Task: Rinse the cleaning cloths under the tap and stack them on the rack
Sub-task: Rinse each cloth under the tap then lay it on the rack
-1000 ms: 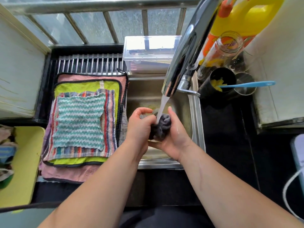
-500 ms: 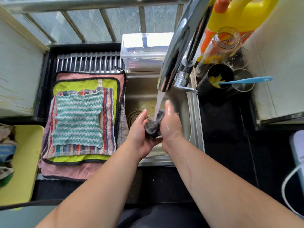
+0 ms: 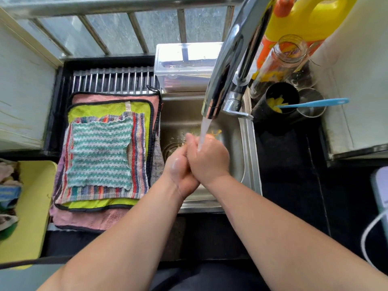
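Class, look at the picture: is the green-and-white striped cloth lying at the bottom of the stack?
No, the green-and-white cloth lies on top of the stack, above the multicoloured striped cloth.

both bare forearms reach forward from the bottom corners and converge toward the centre. the left hand (image 3: 180, 171) sits palm inward, fingers curled, its wet back catching the light. the right hand (image 3: 207, 157) lies against it and partly over it, knuckles up, fingers wrapped round the left fingers so the two hands are pressed tightly together. the fingertips of both point away from the body. whether anything is held between the palms cannot be told.
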